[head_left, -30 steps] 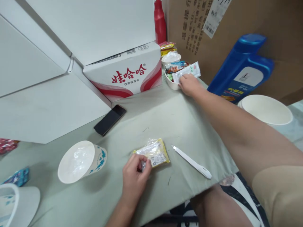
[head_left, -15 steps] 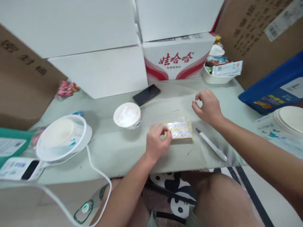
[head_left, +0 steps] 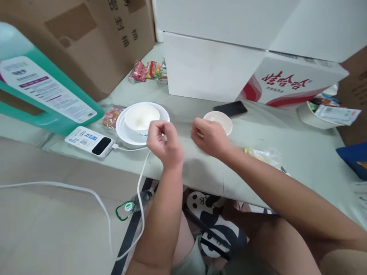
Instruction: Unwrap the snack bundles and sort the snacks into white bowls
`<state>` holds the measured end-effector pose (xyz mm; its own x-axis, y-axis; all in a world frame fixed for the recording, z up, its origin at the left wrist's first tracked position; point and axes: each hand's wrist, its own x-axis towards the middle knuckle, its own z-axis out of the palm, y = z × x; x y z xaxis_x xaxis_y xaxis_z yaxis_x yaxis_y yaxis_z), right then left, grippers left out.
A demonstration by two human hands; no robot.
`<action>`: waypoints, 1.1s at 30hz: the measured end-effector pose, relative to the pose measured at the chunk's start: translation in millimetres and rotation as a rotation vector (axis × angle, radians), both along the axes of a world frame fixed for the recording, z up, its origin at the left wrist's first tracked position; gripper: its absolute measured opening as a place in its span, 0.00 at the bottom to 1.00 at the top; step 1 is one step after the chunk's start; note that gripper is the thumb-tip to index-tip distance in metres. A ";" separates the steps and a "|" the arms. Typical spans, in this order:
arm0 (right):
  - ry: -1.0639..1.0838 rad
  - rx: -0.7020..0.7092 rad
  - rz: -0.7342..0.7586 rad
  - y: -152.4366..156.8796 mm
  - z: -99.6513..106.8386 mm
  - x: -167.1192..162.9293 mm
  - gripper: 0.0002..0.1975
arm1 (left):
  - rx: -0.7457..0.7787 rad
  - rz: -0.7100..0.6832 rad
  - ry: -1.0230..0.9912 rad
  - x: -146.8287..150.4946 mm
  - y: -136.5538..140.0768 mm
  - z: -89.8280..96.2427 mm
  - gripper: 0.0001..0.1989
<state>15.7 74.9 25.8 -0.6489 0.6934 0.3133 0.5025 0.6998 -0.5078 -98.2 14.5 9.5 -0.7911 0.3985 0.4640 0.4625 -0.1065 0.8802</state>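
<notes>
Pale green, cloth-covered worktop (head_left: pixel 309 160) is carrying a yellow-edged plastic packet (head_left: pixel 263 155), nothing visibly finished. Left hand (head_left: pixel 166 143) and right hand (head_left: pixel 212 137) are hovering apart from it near a round white bowl (head_left: pixel 228 123), fingers curling, any hold unclear.

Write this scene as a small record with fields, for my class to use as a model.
Left hand: curled, near the basin; grip unclear
Right hand: curled, partly covering the bowl in view; grip unclear
Basin: white, another bowl within its rim
Phone: dark, flat on the table, behind the right-hand bowl
Packet: partly hidden by the right forearm
Jug: green, labelled, far left
</notes>
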 end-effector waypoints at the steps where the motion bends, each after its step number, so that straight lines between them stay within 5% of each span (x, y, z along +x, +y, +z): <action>1: -0.016 -0.083 -0.004 1.0 -0.7 -18.2 0.02 | -0.001 0.032 -0.025 -12.1 0.7 1.9 0.08; 6: -0.017 -0.554 -0.154 11.9 -20.7 -83.3 0.22 | -0.262 0.099 -0.042 -57.5 3.2 -2.8 0.07; 11: 0.053 -0.775 -0.182 18.4 -48.1 -103.3 0.21 | -0.496 0.021 0.040 -75.3 0.8 -20.7 0.15; 21: 0.143 -0.859 -0.223 7.5 -50.4 -81.7 0.15 | -0.468 -0.081 0.056 -84.6 4.6 -41.5 0.08; 33: 0.252 -0.878 -0.375 5.2 -51.5 -20.6 0.19 | -0.582 -0.355 0.095 -47.2 11.8 -18.3 0.05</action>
